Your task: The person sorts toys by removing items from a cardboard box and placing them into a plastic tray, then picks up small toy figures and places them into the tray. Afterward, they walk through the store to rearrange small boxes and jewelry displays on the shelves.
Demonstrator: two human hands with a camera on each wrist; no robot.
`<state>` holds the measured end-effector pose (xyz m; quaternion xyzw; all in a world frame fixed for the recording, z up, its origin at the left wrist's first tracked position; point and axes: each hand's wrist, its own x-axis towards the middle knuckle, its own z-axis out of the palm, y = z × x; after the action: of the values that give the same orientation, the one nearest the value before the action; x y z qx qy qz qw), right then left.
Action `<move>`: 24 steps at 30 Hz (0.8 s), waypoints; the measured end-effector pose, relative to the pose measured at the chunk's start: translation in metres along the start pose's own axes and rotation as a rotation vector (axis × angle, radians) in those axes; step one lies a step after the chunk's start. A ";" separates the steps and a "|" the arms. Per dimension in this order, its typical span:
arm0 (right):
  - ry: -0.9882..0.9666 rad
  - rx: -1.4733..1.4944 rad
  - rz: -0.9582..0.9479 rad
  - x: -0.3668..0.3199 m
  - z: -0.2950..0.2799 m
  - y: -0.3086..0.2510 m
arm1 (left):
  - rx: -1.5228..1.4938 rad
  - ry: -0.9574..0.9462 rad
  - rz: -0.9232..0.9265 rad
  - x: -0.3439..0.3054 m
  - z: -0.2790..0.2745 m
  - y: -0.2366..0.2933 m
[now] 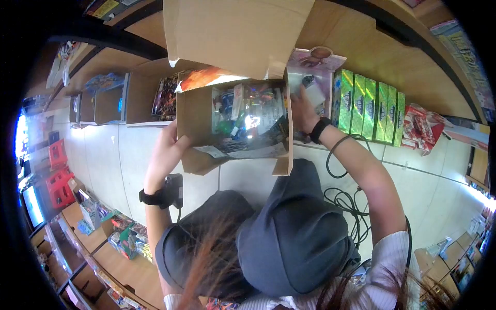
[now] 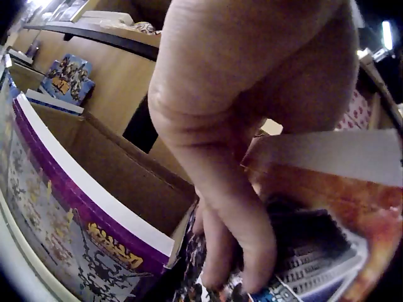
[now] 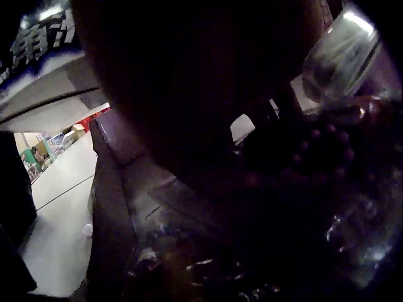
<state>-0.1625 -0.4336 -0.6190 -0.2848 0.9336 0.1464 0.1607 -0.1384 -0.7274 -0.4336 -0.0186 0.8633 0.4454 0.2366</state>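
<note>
An open cardboard box [image 1: 194,116] tilts toward me above the floor, in front of my knees. Clear plastic packages [image 1: 248,116] with colourful contents fill it. At its left side my left hand [image 1: 168,155] grips the wall, fingers [image 2: 255,251] against the printed outside in the left wrist view. My right hand [image 1: 306,114] reaches beside the box's right wall, into a neighbouring box with a pink printed back [image 1: 318,64]. A pale package with a dark top [image 1: 312,92] lies by that hand. The right wrist view is dark; clear plastic [image 3: 343,56] surrounds the hand, and I cannot tell whether it pinches anything.
Shiny green boxes [image 1: 369,106] and a red-and-white bag [image 1: 422,129] line the shelf at right. More cardboard boxes [image 1: 147,93] stand at left. A black cable [image 1: 346,201] loops over the tiled floor, and red stools [image 1: 59,170] stand far left.
</note>
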 end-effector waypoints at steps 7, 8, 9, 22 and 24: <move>0.102 -0.085 -0.143 -0.006 0.009 0.013 | -0.054 -0.022 0.021 0.003 0.002 -0.004; 0.057 -0.034 -0.176 -0.007 0.009 0.015 | -0.066 -0.027 0.023 0.004 0.002 -0.005; 0.011 0.017 -0.210 -0.008 0.003 0.017 | -0.067 -0.028 0.021 0.004 0.002 -0.004; -0.032 0.145 -0.227 -0.049 -0.036 0.035 | -0.044 -0.021 0.110 0.028 0.007 -0.005; -0.061 0.164 -0.217 -0.050 -0.041 0.036 | -0.083 -0.037 0.118 0.032 0.007 0.000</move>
<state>-0.1528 -0.3958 -0.5562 -0.3653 0.9009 0.0598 0.2267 -0.1643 -0.7160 -0.4507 0.0308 0.8391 0.4944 0.2249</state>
